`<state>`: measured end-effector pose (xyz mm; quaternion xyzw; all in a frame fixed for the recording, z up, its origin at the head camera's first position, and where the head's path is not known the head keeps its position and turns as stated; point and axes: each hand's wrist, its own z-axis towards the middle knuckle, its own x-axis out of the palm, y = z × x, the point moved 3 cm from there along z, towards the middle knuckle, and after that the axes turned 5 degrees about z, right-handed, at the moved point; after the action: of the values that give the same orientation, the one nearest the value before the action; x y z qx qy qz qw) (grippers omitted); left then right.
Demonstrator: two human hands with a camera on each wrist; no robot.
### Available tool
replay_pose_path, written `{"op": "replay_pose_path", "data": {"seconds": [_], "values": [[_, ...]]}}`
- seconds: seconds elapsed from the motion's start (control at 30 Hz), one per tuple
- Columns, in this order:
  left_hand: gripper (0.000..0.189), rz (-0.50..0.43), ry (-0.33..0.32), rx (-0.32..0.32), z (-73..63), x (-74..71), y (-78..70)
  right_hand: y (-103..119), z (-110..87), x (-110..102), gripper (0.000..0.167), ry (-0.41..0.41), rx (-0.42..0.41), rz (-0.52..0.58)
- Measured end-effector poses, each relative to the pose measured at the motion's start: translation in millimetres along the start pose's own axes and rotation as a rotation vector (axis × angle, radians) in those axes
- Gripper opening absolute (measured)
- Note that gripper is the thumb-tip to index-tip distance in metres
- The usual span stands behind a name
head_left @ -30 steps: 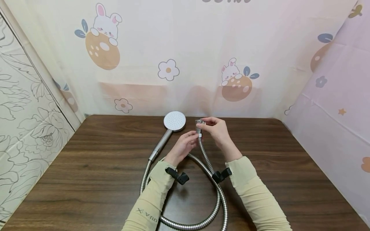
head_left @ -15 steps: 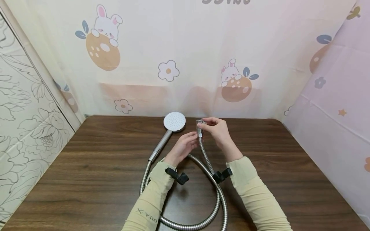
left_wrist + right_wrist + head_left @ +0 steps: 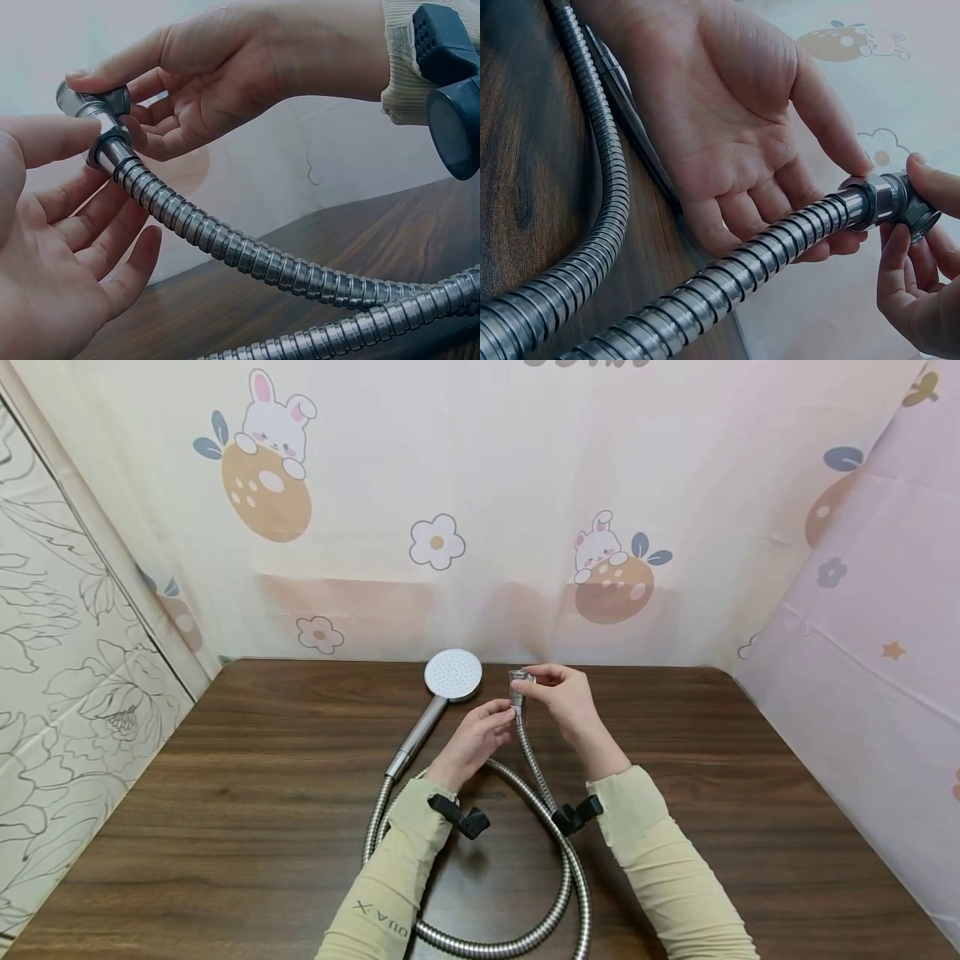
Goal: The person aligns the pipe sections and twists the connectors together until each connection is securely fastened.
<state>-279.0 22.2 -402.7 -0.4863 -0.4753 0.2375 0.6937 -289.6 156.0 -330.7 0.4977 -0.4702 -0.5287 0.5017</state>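
My left hand (image 3: 480,735) pinches the hex nut (image 3: 866,202) at the end of a ribbed metal shower hose (image 3: 225,240), thumb on one side and fingers behind. The right hand (image 3: 566,702) holds a short chrome pipe fitting (image 3: 919,210) with a flared end, between thumb and fingers. Nut and fitting sit in line, end to end, raised above the table. In the left wrist view the left palm faces up beside the hose, its other fingers loosely spread. A round shower head (image 3: 453,675) with a white face lies left of both hands.
Loops of the hose lie on the dark wooden table (image 3: 225,843) under and between the forearms. The shower head's chrome handle (image 3: 418,735) joins the hose on the left. A printed curtain (image 3: 495,485) hangs behind the table's back edge.
The left thumb and fingertips have shifted slightly over the nut, covering its bright face that showed earlier. The right hand stays on the fitting, nearly still. Shower head and hose loops lie unmoved.
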Motion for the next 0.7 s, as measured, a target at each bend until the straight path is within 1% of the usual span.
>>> {"op": "replay_pose_path", "data": {"seconds": [0.23,0.3,0.7], "values": [[0.024,-0.027,0.079,0.015,0.7,1.6,-0.1,1.1,-0.7,-0.2,0.039,0.007,-0.009,0.0],[0.026,-0.025,0.086,0.016,0.5,1.8,-0.4,1.1,-0.7,-0.2,0.039,0.009,-0.01,-0.004],[0.021,-0.024,0.035,-0.004,0.2,1.9,-0.1,1.4,-0.7,0.1,0.037,0.016,-0.01,-0.001]]}}
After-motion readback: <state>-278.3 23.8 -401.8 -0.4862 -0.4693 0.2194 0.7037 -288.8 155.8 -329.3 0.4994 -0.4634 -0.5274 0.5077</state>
